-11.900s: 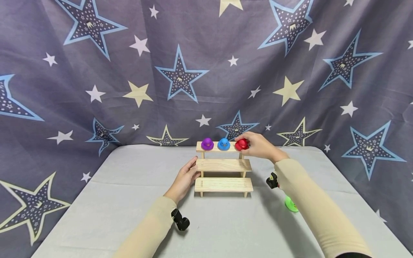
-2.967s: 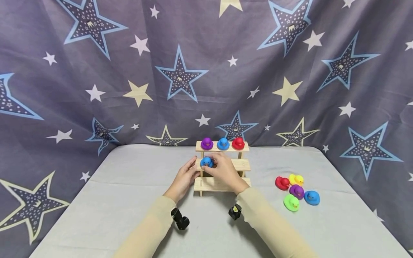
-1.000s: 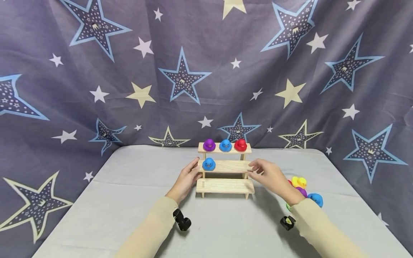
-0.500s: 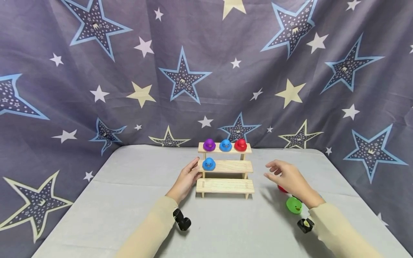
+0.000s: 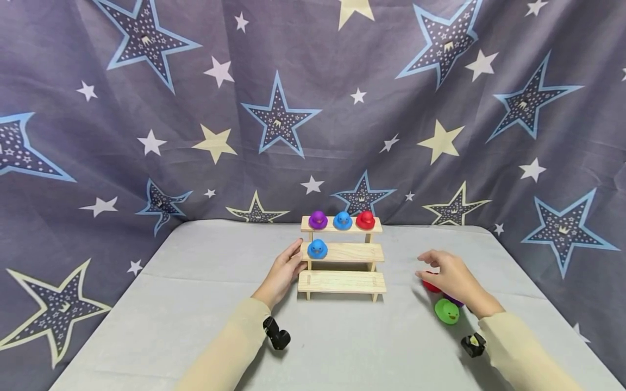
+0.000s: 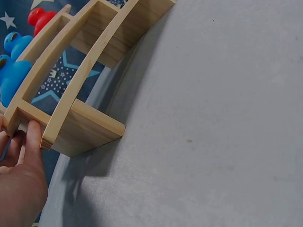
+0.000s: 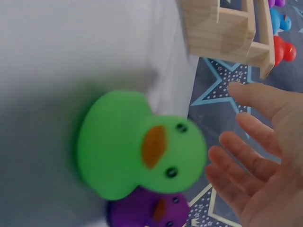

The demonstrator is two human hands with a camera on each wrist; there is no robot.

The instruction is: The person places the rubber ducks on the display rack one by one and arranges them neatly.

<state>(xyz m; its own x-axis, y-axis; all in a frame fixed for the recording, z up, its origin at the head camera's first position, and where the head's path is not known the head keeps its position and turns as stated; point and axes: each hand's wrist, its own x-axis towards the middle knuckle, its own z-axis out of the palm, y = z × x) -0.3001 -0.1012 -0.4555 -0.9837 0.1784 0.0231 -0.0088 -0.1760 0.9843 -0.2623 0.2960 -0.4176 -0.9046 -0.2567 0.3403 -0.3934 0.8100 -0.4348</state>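
A three-tier wooden display stand (image 5: 341, 282) stands at the middle of the table. My left hand (image 5: 282, 273) holds its left side at the middle shelf; in the left wrist view the thumb and fingers grip the shelf's end. On the top shelf sit a purple duck (image 5: 318, 220), a blue duck (image 5: 343, 220) and a red duck (image 5: 365, 220). Another blue duck (image 5: 317, 248) is at the middle shelf's left end. Over the loose ducks hovers my right hand (image 5: 452, 277), fingers spread and holding nothing, nearest another red duck (image 5: 431, 283), which it partly hides.
A green duck (image 5: 447, 311) and a second purple duck (image 7: 147, 209) lie on the table below my right hand. The grey tabletop (image 5: 220, 255) ends at a star-print curtain (image 5: 303, 108) behind the stand.
The blue duck was set on the middle shelf and let go. My right hand then moved right, away from the stand to the loose ducks. My left hand stayed on the stand.
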